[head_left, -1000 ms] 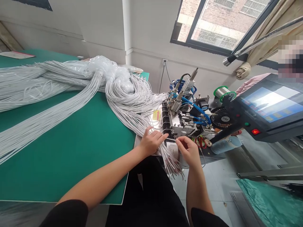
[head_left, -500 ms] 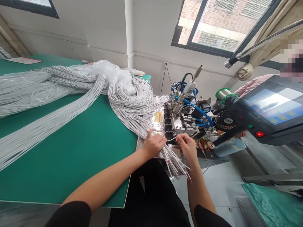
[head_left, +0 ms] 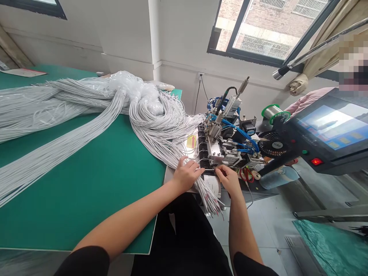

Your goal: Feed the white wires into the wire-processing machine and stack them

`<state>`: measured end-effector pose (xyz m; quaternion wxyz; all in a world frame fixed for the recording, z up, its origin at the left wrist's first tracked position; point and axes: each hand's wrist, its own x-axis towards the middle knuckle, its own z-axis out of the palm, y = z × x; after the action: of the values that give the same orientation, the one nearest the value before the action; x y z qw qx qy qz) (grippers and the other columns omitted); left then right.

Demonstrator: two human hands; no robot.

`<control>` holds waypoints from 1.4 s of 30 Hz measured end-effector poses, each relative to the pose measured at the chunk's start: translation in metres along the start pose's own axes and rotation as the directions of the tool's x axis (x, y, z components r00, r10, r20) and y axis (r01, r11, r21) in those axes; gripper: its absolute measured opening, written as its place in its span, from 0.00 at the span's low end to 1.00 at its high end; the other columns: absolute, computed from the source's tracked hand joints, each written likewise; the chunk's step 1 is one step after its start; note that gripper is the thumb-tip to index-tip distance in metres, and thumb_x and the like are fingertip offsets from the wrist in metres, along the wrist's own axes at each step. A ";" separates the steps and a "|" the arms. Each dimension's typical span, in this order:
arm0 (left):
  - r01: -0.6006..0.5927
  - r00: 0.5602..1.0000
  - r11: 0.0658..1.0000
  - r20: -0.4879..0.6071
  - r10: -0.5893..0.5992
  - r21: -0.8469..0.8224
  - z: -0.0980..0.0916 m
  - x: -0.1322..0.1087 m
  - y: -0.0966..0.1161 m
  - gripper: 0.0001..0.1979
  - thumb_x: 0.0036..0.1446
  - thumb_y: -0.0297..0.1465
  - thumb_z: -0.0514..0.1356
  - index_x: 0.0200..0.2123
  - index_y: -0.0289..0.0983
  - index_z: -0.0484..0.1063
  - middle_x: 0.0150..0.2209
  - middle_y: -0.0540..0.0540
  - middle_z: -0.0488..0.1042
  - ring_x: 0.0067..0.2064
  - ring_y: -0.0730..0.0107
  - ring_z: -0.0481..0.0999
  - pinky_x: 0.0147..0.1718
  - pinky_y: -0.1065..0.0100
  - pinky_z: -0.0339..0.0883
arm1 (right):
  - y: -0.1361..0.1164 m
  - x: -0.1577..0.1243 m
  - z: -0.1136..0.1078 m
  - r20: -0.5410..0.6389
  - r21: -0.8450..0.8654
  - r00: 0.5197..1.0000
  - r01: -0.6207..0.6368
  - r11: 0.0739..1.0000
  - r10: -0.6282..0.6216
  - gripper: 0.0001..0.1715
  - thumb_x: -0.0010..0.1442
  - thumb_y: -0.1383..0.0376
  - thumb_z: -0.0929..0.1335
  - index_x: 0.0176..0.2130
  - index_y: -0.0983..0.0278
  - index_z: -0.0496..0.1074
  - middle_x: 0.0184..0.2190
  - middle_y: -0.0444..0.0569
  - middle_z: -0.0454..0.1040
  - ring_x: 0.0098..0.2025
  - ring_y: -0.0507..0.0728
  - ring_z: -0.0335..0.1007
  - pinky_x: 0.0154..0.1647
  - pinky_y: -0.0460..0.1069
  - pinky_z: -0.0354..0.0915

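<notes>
My left hand (head_left: pixel 186 174) rests on a bundle of thin grey wires (head_left: pixel 161 132) at the table's right edge, fingers curled over them and pinching a single wire. My right hand (head_left: pixel 229 178) is closed in a pinch on the other end of that single wire (head_left: pixel 209 169), held against the front of a small wire-processing machine (head_left: pixel 222 147). The bundle's stripped ends (head_left: pixel 212 201) hang over the edge between my hands.
A green mat (head_left: pixel 86 172) covers the table, with long grey wire bundles and a clear plastic bag (head_left: pixel 129 84) across it. Right of the machine stand a small black fan (head_left: pixel 271 145), a solder spool (head_left: pixel 271 112) and a touchscreen panel (head_left: pixel 330 128). Scissors (head_left: pixel 245 174) lie by the machine.
My right hand has moved down and closer to the machine's front, bringing the single wire level against it. My left hand stays on the bundle.
</notes>
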<state>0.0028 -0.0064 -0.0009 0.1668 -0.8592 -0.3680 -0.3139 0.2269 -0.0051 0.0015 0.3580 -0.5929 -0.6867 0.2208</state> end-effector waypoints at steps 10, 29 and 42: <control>-0.009 0.986 0.999 0.169 0.016 -0.042 0.007 -0.002 -0.004 0.21 0.53 0.21 0.53 0.50 0.39 0.71 0.43 0.43 0.75 0.48 0.61 0.70 0.53 0.53 0.51 | 0.015 0.004 0.007 0.048 0.234 0.995 -0.097 0.967 0.088 0.16 0.55 0.56 0.65 0.23 0.63 0.62 0.19 0.40 0.57 0.24 0.51 0.52 0.27 0.46 0.50; 0.027 0.995 0.996 0.094 -0.019 -0.083 0.006 -0.002 -0.003 0.19 0.50 0.20 0.55 0.44 0.36 0.74 0.49 0.42 0.75 0.52 0.59 0.71 0.55 0.52 0.52 | 0.034 -0.016 0.012 -0.044 0.399 0.970 -0.201 0.895 0.238 0.22 0.53 0.48 0.68 0.26 0.65 0.68 0.21 0.43 0.64 0.25 0.52 0.58 0.25 0.45 0.56; -0.016 0.998 0.992 -0.055 0.010 -0.122 -0.003 0.000 -0.002 0.12 0.65 0.26 0.51 0.46 0.38 0.72 0.39 0.48 0.79 0.39 0.71 0.76 0.55 0.58 0.52 | -0.036 -0.052 -0.027 0.153 0.267 0.988 -0.026 0.963 -0.016 0.16 0.58 0.53 0.68 0.35 0.64 0.74 0.26 0.47 0.70 0.26 0.53 0.62 0.26 0.47 0.60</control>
<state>-0.0002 -0.0064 0.0018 0.1256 -0.8614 -0.3378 -0.3579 0.2259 -0.0665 0.0331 0.3804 -0.5220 -0.6745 0.3575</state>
